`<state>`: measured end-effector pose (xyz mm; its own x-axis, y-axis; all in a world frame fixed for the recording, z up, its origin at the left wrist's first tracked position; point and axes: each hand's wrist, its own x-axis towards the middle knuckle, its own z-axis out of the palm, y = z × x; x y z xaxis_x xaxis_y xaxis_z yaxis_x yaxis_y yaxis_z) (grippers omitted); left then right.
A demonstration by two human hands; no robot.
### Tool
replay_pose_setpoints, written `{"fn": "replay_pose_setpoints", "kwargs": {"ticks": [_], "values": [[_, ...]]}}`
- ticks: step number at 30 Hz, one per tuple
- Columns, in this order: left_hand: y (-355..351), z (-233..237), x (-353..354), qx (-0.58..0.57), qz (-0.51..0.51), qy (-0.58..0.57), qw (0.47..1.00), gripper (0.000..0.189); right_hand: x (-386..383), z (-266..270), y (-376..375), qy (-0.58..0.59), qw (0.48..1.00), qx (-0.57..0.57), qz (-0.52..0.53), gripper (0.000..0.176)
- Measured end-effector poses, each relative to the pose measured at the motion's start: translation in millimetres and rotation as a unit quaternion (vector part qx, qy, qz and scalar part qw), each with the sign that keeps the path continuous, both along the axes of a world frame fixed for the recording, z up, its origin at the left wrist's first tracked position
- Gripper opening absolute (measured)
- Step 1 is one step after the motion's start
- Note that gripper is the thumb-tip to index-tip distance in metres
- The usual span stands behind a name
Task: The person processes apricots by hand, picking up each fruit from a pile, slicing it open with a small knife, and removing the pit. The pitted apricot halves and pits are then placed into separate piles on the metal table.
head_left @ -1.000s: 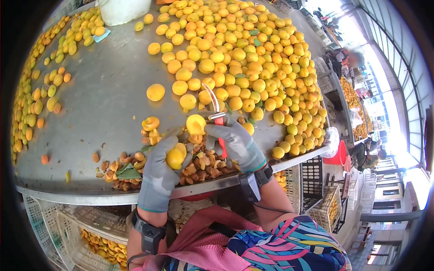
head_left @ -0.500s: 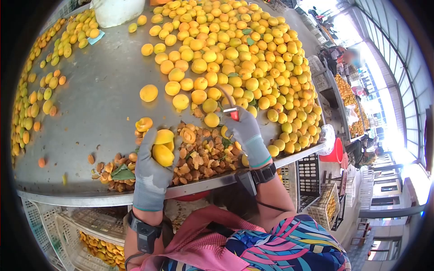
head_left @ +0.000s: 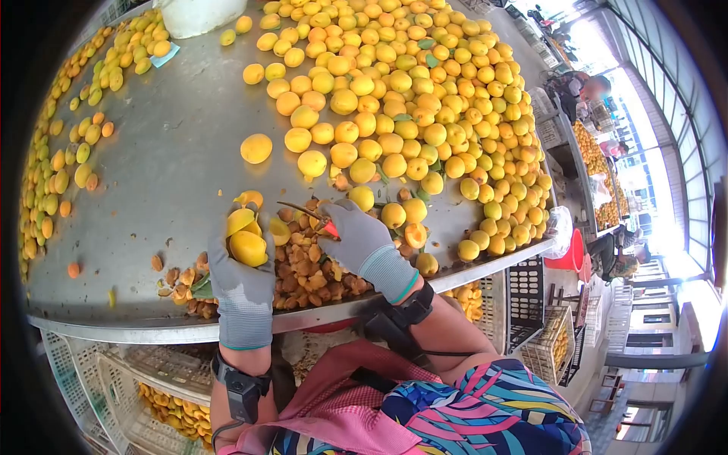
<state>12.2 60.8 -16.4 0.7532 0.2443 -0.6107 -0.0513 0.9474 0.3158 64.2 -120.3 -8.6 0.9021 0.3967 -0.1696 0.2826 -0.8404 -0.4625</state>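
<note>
Cut yellow apricot halves (head_left: 247,244) rest in the curled fingers of my left hand (head_left: 241,288), which wears a grey glove. My right hand (head_left: 358,241), gloved the same way, grips a small knife (head_left: 331,227) by its red handle. Its thin curved blade points left toward my left hand, above a heap of brown apricot pits (head_left: 315,269). One loose apricot half (head_left: 280,231) shows between the two hands. Just right of my right hand lies a cut apricot (head_left: 415,236) with orange flesh facing up.
A large pile of whole apricots (head_left: 425,98) covers the right of the metal table (head_left: 182,144). More fruit (head_left: 57,182) lines its left side, and a white bucket (head_left: 203,17) stands at the back. Crates (head_left: 163,379) sit below the front edge; another person (head_left: 580,91) is at far right.
My right hand has swung left and down with the knife, close to my left hand, uncovering the cut apricot. My left hand has shifted slightly left with its apricot halves.
</note>
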Motion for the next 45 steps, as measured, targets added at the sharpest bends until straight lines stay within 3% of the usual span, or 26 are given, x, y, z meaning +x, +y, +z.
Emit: {"fn": "replay_pose_setpoints", "kwargs": {"ticks": [3,6,7,8,11,14,16,18,21,28,30,31,33,34,40,42,43,44,45], "values": [[2.1,-0.7,-0.4,-0.001,0.005,0.0,1.0,0.034,1.8,-4.3,0.9,0.007,1.0,-0.016,-0.001,0.048],[4.1,0.6,-2.0,-0.009,0.008,-0.008,1.0,0.034,12.2,-8.3,-1.6,-0.067,0.997,-0.042,0.014,0.044],[4.4,1.3,-3.2,-0.01,0.01,-0.006,1.0,0.034,16.4,-1.9,-8.4,0.098,0.986,0.107,-0.079,0.04],[4.3,3.4,-4.1,-0.011,0.013,-0.005,1.0,0.034,17.7,5.3,-12.0,0.259,0.918,0.249,-0.168,0.037],[3.3,6.9,-5.0,-0.007,0.007,0.009,1.0,0.034,12.2,13.1,-15.8,0.231,0.893,0.311,-0.229,0.031],[2.7,1.9,-5.3,0.002,-0.021,-0.036,0.999,0.033,16.5,-6.0,-30.1,0.138,0.953,0.222,-0.156,0.034],[3.8,1.9,-3.2,-0.017,0.039,0.016,0.999,0.031,17.5,-7.4,-31.8,0.092,0.972,0.172,-0.13,0.036],[21.3,-3.2,-10.1,-0.023,0.056,0.034,0.998,0.031,15.2,5.6,-25.7,-0.064,0.994,0.041,-0.073,0.039],[16.4,3.8,-30.1,-0.029,0.069,0.065,0.995,0.032,12.4,9.8,-12.8,0.017,1.0,-0.017,-0.013,0.045],[20.8,12.6,-19.7,-0.039,0.07,0.022,0.997,0.034,11.5,-0.5,-1.1,0.021,0.995,-0.097,0.003,0.054],[17.2,16.5,-11.1,-0.054,0.059,-0.003,0.997,0.035,12.5,-1.9,-1.4,-0.052,0.998,0.018,-0.03,0.052],[17.1,10.9,-12.1,-0.085,0.038,-0.017,0.996,0.038,13.5,-1.4,-2.3,-0.053,0.998,0.018,-0.025,0.052],[14.2,9.8,-14.0,-0.114,0.018,-0.029,0.993,0.042,9.4,20.9,7.4,0.166,0.96,0.197,-0.109,0.052],[7.2,16.8,-13.9,-0.11,-0.013,-0.029,0.993,0.043,5.7,19.6,14.0,0.161,0.944,0.273,-0.095,0.052],[8.3,11.2,-19.0,-0.148,-0.048,-0.092,0.984,0.047,-11.3,39.6,48.7,0.044,0.962,0.269,0.02,0.043],[23.8,5.1,-21.7,-0.256,-0.082,-0.244,0.932,0.048,-9.6,52.0,56.1,-0.007,0.963,0.262,0.061,0.042],[23.9,2.8,-23.8,-0.256,-0.08,-0.243,0.932,0.048,-10.6,62.4,55.5,0.16,0.934,0.318,-0.036,0.041],[21.0,23.4,-21.8,-0.219,-0.053,-0.205,0.953,0.046,-10.7,70.2,56.8,0.32,0.866,0.36,-0.133,0.039],[20.4,35.9,-20.2,-0.181,-0.025,-0.167,0.969,0.044,-8.1,63.6,58.5,0.321,0.866,0.358,-0.134,0.039]]}}
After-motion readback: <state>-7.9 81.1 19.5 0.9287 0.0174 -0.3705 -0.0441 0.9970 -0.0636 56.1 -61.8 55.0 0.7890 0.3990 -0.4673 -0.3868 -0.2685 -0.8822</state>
